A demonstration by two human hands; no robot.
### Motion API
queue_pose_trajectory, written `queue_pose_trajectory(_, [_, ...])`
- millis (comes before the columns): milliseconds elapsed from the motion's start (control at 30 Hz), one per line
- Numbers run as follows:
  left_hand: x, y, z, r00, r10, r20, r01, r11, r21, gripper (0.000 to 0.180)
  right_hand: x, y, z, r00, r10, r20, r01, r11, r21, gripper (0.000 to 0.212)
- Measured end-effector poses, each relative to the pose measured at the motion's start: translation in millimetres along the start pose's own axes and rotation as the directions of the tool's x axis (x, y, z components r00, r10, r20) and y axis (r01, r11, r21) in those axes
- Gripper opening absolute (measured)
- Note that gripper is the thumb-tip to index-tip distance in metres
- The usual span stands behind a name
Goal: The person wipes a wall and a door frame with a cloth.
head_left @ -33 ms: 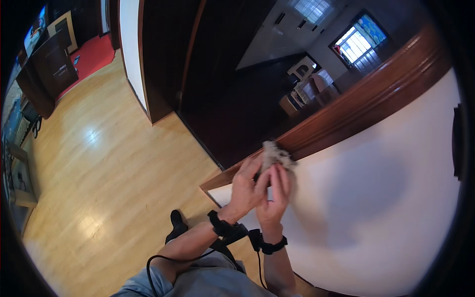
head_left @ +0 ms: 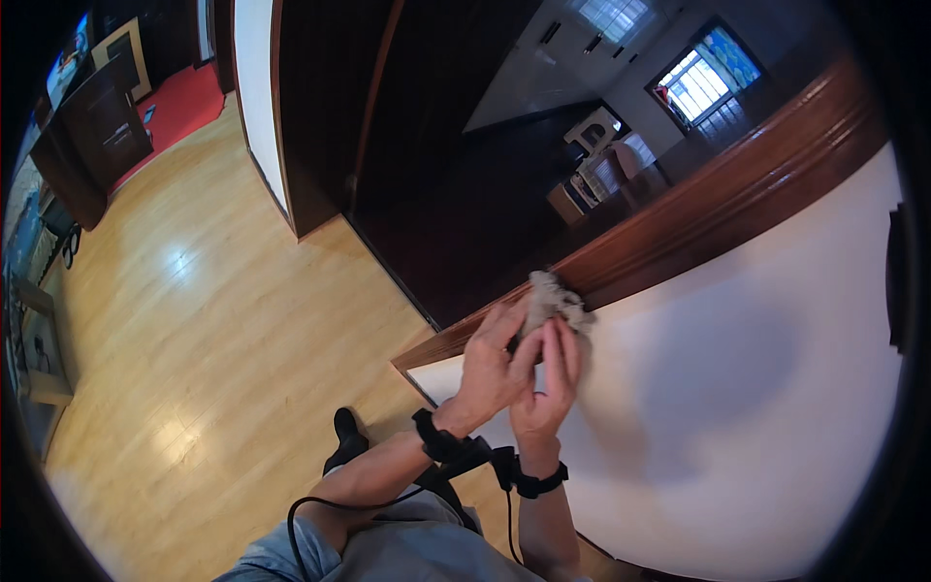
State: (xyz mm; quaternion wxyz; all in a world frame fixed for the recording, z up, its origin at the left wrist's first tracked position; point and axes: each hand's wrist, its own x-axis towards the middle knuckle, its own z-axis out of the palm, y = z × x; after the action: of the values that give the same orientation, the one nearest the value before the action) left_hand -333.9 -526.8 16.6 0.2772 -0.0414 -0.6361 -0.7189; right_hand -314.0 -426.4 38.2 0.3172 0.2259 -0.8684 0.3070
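Observation:
A crumpled grey-white cloth [head_left: 558,299] is pressed against the brown wooden door trim [head_left: 679,228], close to where the trim meets the white wall. My left hand [head_left: 488,369] has its fingers bent around the cloth's near left side. Beside it, my right hand [head_left: 546,388] pinches the lower edge of the same cloth with its fingertips. Both hands sit close together, nearly overlapping. Part of the cloth is hidden behind the fingers. Each wrist wears a black strap, and a dark cable [head_left: 294,524] runs along my left forearm.
White wall [head_left: 718,407] fills the right side, with a dark fixture [head_left: 897,276] at its edge. Beyond the trim lies a dark-floored room with a white chair [head_left: 592,131]. Pale wood floor [head_left: 194,320] spreads left, toward a red mat [head_left: 184,112] and dark cabinet [head_left: 102,121].
Both hands and the cloth have shifted slightly to the right along the wooden trim. My hold on the cloth looks the same.

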Motion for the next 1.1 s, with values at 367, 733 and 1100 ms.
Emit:
queue_pose_trajectory(367, [-67.9,-115.3,-3.1,0.941,-0.31,-0.134,0.326,0.938,0.12,0.046,-79.3,53.8,54.7,0.932,0.153,0.328,-0.169,0.985,0.022,0.046])
queue_pose_trajectory(733, [-13.3,-22.6,5.5,0.979,-0.133,-0.152,0.14,0.99,0.03,0.049,-4.8,24.6,12.1,0.988,-0.079,0.131,0.082,0.996,-0.017,0.043])
queue_pose_trajectory(1100, [-55.3,-99.6,2.0,0.857,-0.48,-0.19,0.498,0.866,0.057,0.046,-60.9,60.8,47.0,0.911,0.058,0.408,-0.102,0.991,0.085,0.05])
